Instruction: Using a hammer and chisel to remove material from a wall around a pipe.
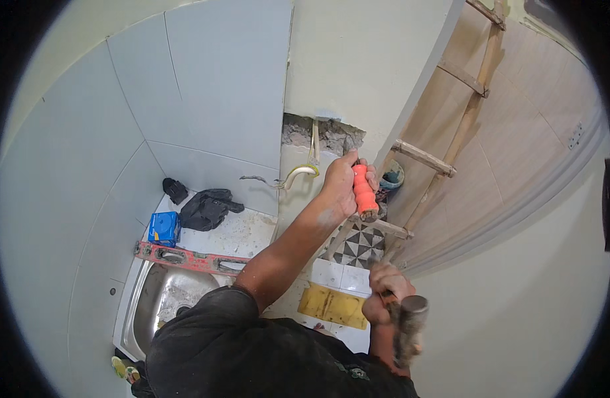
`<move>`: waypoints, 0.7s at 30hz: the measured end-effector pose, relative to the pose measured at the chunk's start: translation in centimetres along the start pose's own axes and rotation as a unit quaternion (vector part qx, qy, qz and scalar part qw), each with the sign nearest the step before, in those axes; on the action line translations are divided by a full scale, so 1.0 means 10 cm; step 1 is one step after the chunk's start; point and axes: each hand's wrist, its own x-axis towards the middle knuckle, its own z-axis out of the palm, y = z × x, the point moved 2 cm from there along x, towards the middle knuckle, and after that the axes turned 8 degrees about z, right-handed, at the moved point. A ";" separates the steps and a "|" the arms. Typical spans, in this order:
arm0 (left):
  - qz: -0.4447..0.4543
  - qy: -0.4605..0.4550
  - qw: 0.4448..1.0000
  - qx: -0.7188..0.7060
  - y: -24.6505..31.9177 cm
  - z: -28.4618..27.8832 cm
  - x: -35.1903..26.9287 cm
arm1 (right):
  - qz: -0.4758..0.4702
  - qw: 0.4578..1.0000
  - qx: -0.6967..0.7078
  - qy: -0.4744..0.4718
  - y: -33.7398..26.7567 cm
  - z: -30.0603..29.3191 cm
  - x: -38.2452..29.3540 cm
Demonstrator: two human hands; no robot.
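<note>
My left hand [342, 181] grips a cold chisel by its orange ribbed sleeve [364, 186]. The chisel's tip is up at the right end of a rough, broken-out recess [330, 133] in the painted wall. Whether the tip touches the masonry I cannot tell. Lower right, my right hand [387, 293] holds a hammer, its steel head [412, 318] slightly blurred and well apart from the chisel's struck end. Out of the recess hangs a pale electrical cable [300, 171] with a yellow-green wire, its loose end left of my left forearm.
A wooden ladder [424, 156] leans along the right side, with a bucket [392, 176] behind it. At left, a red spirit level [195, 259] spans the counter beside a steel sink [166, 293]. A blue box [164, 228] and a black plastic bag [208, 209] sit there. A yellow mat [332, 304] lies below.
</note>
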 end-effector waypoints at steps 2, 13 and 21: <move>0.022 0.011 0.999 0.036 -0.04 0.05 0.00 | -0.078 0.994 0.026 0.066 0.18 0.04 0.05; 0.000 -0.080 0.996 0.042 0.07 -0.01 -0.13 | 0.125 0.991 -0.008 0.038 -0.30 0.20 -0.09; -0.067 -0.113 0.988 -0.086 0.18 -0.02 0.00 | 0.055 0.990 -0.128 0.018 -0.63 0.29 0.06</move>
